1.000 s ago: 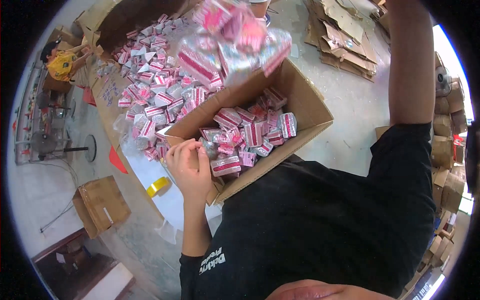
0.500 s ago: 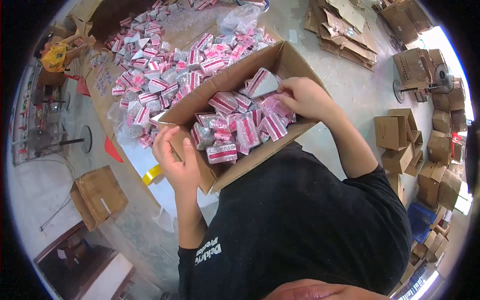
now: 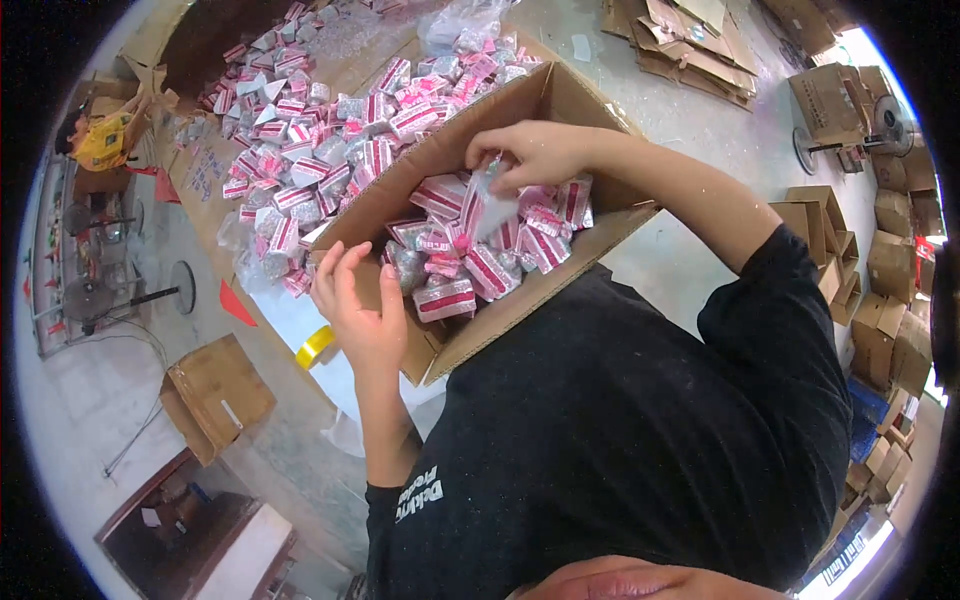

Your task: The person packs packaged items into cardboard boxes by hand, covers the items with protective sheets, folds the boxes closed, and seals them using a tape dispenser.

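An open cardboard box [image 3: 545, 300] stands in front of me, partly filled with wrapped, wedge-shaped pieces [image 3: 445, 300] that look like pink-and-white cake slices. Inside it, my right hand [image 3: 535, 155] grips one wrapped cake-slice piece [image 3: 483, 205] by its upper end, tilted on edge above the others. My fingers hide part of that piece. At the box's left end, my left hand [image 3: 360, 315] rests against the wall with its fingers spread and nothing in them.
A large heap of the same wrapped pieces [image 3: 300, 150] covers the table beyond the box. Yellow tape [image 3: 314, 346] lies near the table's edge. Flattened cardboard [image 3: 690, 45], cartons [image 3: 890, 260] and a standing fan [image 3: 885, 125] are on the right; another carton [image 3: 220, 395] sits at left.
My right hand has moved left and farther over the box. A wrapped piece that lay near the back right corner is now tilted up in its grip. My left hand stays at the box's end.
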{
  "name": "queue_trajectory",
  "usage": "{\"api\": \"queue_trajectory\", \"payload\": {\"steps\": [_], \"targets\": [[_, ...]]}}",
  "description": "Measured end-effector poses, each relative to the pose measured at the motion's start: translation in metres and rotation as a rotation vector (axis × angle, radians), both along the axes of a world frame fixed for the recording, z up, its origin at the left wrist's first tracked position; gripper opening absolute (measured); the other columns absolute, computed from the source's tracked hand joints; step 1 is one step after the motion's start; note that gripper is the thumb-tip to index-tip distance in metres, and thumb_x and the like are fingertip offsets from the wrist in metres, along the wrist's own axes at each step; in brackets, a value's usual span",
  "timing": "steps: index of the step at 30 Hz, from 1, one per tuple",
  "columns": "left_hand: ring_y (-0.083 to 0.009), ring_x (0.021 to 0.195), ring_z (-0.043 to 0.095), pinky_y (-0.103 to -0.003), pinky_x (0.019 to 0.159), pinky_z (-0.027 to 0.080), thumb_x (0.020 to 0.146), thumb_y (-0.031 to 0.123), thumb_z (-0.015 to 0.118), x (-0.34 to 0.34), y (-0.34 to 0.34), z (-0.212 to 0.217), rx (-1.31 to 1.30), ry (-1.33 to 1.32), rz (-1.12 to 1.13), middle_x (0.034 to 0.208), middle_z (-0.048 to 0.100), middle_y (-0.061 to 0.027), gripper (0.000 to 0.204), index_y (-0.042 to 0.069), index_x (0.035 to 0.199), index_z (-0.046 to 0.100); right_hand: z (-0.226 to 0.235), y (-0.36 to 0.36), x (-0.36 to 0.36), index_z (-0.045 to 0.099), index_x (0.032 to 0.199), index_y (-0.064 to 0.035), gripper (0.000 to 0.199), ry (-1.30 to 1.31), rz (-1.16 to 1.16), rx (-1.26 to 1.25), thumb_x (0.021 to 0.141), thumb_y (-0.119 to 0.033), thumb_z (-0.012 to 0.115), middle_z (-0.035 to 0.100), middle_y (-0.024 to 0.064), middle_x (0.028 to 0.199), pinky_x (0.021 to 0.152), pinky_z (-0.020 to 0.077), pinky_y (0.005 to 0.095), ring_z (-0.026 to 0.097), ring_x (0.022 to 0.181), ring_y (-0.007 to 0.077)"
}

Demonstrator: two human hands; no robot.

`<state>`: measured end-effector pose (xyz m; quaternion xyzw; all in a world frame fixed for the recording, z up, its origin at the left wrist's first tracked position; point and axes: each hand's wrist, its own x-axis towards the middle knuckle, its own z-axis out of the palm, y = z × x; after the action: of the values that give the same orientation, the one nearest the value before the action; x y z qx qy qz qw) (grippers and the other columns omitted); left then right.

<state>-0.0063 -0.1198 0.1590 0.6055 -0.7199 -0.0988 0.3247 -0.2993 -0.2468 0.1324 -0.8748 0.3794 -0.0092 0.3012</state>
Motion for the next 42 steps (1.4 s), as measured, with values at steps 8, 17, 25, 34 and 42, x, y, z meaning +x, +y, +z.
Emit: {"api": "queue_trajectory", "payload": {"steps": [8,17,25,34,42], "targets": [[-0.0303,0.127,0.043,-0.043,0.107,0.032,0.088,0.015,0.065,0.002,0.003,-0.002,0.016,0.096,-0.011,0.130,0.052,-0.0138,0.031,0.004,0.116,0.060,-0.024,0.031,0.009,0.059,0.120,0.0005,0.042,-0.133,0.181,0.307,0.085,-0.020,0.067,0.067,0.0190,0.105,0.086,0.0509,0.0387,0.065,0.097,0.0302],[-0.0303,0.135,0.037,-0.041,0.111,0.029,0.092,0.013,0.061,0.021,0.014,-0.023,0.313,0.592,0.176,0.147,0.034,-0.0210,0.069,-0.004,0.147,0.024,0.056,0.049,-0.048,0.058,0.115,0.0031,0.047,-0.158,-0.638,-0.523,0.087,-0.033,0.066,0.062,0.0242,0.113,0.092,0.0486,0.0434,0.060,0.104,0.0403],[-0.0707,0.129,-0.013,-0.072,0.105,-0.003,0.083,0.056,0.064,-0.038,-0.013,-0.109,0.689,0.138,0.010,0.134,-0.010,-0.0588,0.117,-0.008,0.147,-0.010,0.009,0.083,0.036,0.011,0.148,0.0100,0.107,0.454,-0.395,0.247,0.086,-0.067,0.052,0.001,0.0473,0.146,0.109,0.0261,0.0620,0.007,0.139,0.0594],[-0.0653,0.130,-0.024,-0.075,0.101,-0.006,0.085,0.054,0.063,-0.047,-0.030,-0.068,0.832,-0.206,0.002,0.137,-0.020,-0.0537,0.110,-0.006,0.149,-0.005,-0.002,0.055,0.048,0.026,0.146,0.0076,0.101,0.663,-0.343,0.246,0.086,-0.071,0.046,0.011,0.0466,0.146,0.108,0.0271,0.0624,0.015,0.138,0.0598],[-0.0443,0.140,0.025,-0.063,0.110,0.019,0.087,0.049,0.061,-0.055,0.000,-0.023,0.311,-0.481,-0.228,0.145,0.035,-0.0295,0.073,0.005,0.142,0.041,-0.040,-0.018,0.044,0.073,0.080,-0.0024,0.065,0.203,-0.726,-0.209,0.096,-0.056,0.040,0.069,0.0169,0.071,0.061,0.0557,0.0437,0.070,0.068,0.0321]]}}
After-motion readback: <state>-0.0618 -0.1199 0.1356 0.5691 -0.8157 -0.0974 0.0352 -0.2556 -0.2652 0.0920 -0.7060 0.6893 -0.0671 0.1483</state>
